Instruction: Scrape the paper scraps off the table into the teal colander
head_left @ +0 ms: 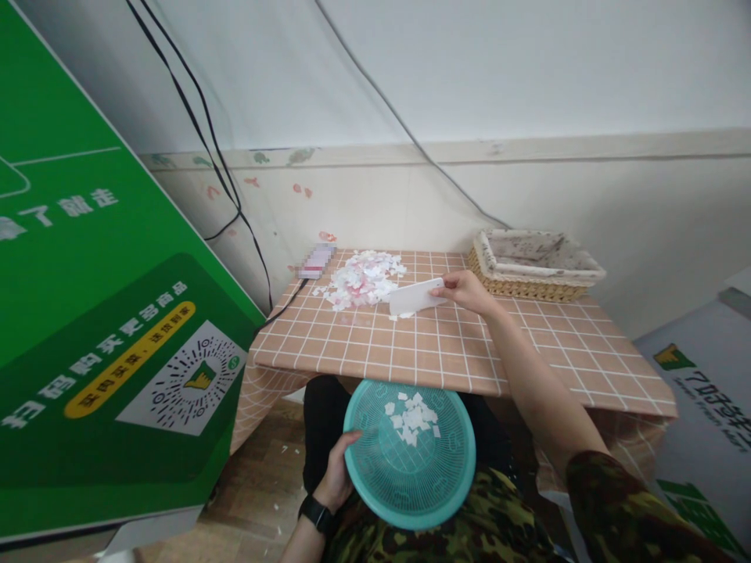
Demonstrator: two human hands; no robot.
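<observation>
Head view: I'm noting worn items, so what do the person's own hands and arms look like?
The left hand and right hand are ungloved; the former has a black, rectangular-faced watch strapped below it. A green, brown and black camouflage sleeve leaves the right forearm bare.

Green panel [76, 313], left: top line [90, 205] read 了就走, one character before it cut by the frame edge. Lower white line [97, 353] read 扫码购买更多商品. Yellow strip [129, 360] under that carried 买肉买菜 and 送货到家. Round scan code [181, 379] sat on a white patch, yellow-green logo [199, 375] mid-code. Grey panel [657, 336], right: similar logo [673, 357], then dark print [719, 399] starting 7好, remainder hard to read; small Latin line blurred. Green lettering [695, 512] below was cropped, unreadable.
</observation>
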